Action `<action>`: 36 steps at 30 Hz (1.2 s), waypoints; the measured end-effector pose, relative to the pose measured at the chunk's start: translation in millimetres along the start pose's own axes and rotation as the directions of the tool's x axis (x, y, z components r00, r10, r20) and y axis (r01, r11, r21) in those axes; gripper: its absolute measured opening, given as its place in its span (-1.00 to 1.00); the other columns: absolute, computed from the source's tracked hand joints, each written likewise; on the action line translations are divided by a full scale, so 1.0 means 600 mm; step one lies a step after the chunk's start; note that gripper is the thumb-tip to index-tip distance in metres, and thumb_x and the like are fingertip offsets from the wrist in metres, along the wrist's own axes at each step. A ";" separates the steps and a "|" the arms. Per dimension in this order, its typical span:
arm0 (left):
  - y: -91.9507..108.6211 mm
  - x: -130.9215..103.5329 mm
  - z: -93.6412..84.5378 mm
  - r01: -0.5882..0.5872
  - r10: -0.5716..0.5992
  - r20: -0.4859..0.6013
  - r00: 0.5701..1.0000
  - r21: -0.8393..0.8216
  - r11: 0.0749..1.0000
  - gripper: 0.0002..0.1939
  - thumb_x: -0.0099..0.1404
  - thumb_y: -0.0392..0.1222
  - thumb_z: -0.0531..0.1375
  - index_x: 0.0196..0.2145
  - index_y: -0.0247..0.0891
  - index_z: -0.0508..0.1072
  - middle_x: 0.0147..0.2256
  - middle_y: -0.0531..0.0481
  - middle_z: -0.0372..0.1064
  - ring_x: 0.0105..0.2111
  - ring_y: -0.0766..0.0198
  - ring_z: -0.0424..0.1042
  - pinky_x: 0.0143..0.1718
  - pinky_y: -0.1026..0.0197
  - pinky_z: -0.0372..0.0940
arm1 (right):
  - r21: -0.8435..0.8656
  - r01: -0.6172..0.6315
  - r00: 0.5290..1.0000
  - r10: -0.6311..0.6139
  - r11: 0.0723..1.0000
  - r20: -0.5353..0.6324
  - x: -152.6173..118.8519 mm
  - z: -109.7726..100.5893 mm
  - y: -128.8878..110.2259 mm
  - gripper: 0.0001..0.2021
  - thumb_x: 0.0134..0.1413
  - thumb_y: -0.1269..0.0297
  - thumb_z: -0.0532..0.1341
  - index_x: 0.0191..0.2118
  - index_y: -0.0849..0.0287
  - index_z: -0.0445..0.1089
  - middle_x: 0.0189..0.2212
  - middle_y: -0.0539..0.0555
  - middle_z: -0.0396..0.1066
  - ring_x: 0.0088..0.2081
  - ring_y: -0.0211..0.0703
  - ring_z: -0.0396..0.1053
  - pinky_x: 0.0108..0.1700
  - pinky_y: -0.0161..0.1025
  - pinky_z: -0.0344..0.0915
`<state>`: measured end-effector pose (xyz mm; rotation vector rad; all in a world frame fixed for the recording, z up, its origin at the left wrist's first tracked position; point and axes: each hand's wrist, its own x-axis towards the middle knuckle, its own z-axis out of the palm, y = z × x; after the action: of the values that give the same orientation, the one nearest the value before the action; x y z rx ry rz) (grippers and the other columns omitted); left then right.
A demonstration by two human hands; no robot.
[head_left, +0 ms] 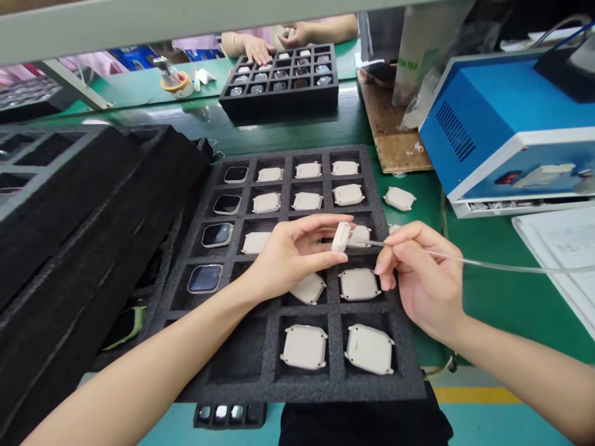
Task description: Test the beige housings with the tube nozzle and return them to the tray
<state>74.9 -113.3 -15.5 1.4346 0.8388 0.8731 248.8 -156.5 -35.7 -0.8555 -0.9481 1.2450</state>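
Note:
My left hand [297, 254] pinches a white watch case [341, 236] on edge between thumb and fingers, above a black foam tray [274, 390]. In my right hand [421, 272] is a thin needle [369, 242] joined to a clear tube [502, 266]; its tip points at the watch case, and I cannot tell whether it touches. Beneath my hands, the tray's compartments hold several white watch cases [304, 347], lying flat. Down its left column sit several pieces with dark screens [205, 279]. One loose white watch case [400, 198] lies on the green bench right of the tray.
Stacked black foam trays [69, 204] lean at the left. A blue machine [502, 118] stands at the right, with papers [558, 248] in front of it. Across the bench, a co-worker's hands [260, 49] are at another filled tray [279, 102]. A shelf beam [186, 28] crosses overhead.

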 end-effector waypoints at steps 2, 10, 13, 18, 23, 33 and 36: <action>-0.003 0.000 -0.001 -0.002 0.002 0.003 1.000 -0.018 1.000 -0.56 -0.01 -0.41 0.32 -0.11 -0.30 0.44 -0.13 -0.08 0.47 -0.11 0.17 0.42 0.00 0.13 0.28 | -0.020 -0.007 1.000 0.007 1.000 -0.005 0.001 0.000 -0.001 -0.91 0.02 0.44 0.11 -0.43 0.19 0.32 -0.66 -0.05 0.39 -0.72 -0.34 0.24 -0.70 -0.40 0.11; 0.001 -0.002 0.004 0.049 -0.050 -0.051 0.997 -0.024 0.999 -0.58 -0.01 -0.39 0.32 -0.13 -0.30 0.47 -0.13 -0.10 0.46 -0.08 0.05 0.40 0.02 0.03 0.24 | -0.084 -0.036 0.999 0.033 0.996 -0.034 0.001 0.003 -0.003 -0.93 0.00 0.39 0.14 -0.44 0.13 0.34 -0.66 -0.04 0.38 -0.73 -0.32 0.23 -0.72 -0.36 0.08; 0.002 -0.003 0.004 0.053 -0.055 -0.049 0.997 -0.032 0.998 -0.58 -0.01 -0.40 0.31 -0.14 -0.29 0.47 -0.12 -0.09 0.45 -0.07 0.05 0.39 0.03 0.02 0.24 | -0.088 -0.033 0.999 0.030 0.996 -0.036 0.002 0.003 -0.003 -0.93 0.00 0.39 0.14 -0.44 0.12 0.34 -0.66 -0.04 0.38 -0.73 -0.31 0.23 -0.72 -0.35 0.08; 0.002 -0.003 0.004 0.048 -0.049 -0.030 0.998 -0.020 0.999 -0.57 0.00 -0.39 0.31 -0.12 -0.29 0.46 -0.12 -0.09 0.45 -0.07 0.05 0.39 0.03 0.01 0.23 | -0.089 -0.020 1.000 0.018 0.996 -0.021 0.003 0.003 -0.003 -0.92 0.00 0.41 0.13 -0.43 0.13 0.35 -0.67 -0.04 0.38 -0.73 -0.32 0.22 -0.73 -0.36 0.06; 0.002 -0.004 0.005 0.052 -0.053 -0.029 0.998 -0.027 0.998 -0.58 -0.01 -0.40 0.30 -0.13 -0.28 0.46 -0.12 -0.07 0.45 -0.07 0.06 0.38 0.03 0.01 0.23 | -0.083 -0.023 0.999 0.021 0.996 -0.025 0.002 0.004 -0.004 -0.91 0.01 0.41 0.13 -0.44 0.13 0.35 -0.66 -0.03 0.38 -0.73 -0.32 0.22 -0.73 -0.37 0.06; 0.006 -0.003 0.007 0.081 -0.081 -0.028 0.996 -0.014 0.997 -0.61 -0.02 -0.36 0.33 -0.18 -0.23 0.46 -0.15 -0.05 0.46 -0.10 0.10 0.40 -0.04 0.10 0.32 | -0.012 -0.048 0.998 0.048 0.999 -0.040 0.003 0.007 0.004 -0.95 -0.02 0.40 0.13 -0.44 0.16 0.31 -0.69 -0.06 0.38 -0.74 -0.36 0.18 -0.71 -0.41 0.08; 0.012 -0.002 0.009 0.097 -0.095 -0.060 0.994 0.029 0.995 -0.65 -0.02 -0.33 0.33 -0.21 -0.21 0.47 -0.17 -0.04 0.47 -0.11 0.09 0.42 -0.07 0.11 0.34 | 0.008 -0.078 0.995 0.078 0.997 -0.055 0.007 0.010 0.008 -0.97 -0.06 0.38 0.14 -0.47 0.18 0.28 -0.71 -0.07 0.36 -0.76 -0.39 0.14 -0.71 -0.43 0.07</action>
<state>79.1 -116.9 -8.5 1.3898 0.9618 0.8349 241.8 -151.4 -37.4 -0.9249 -0.8734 1.2841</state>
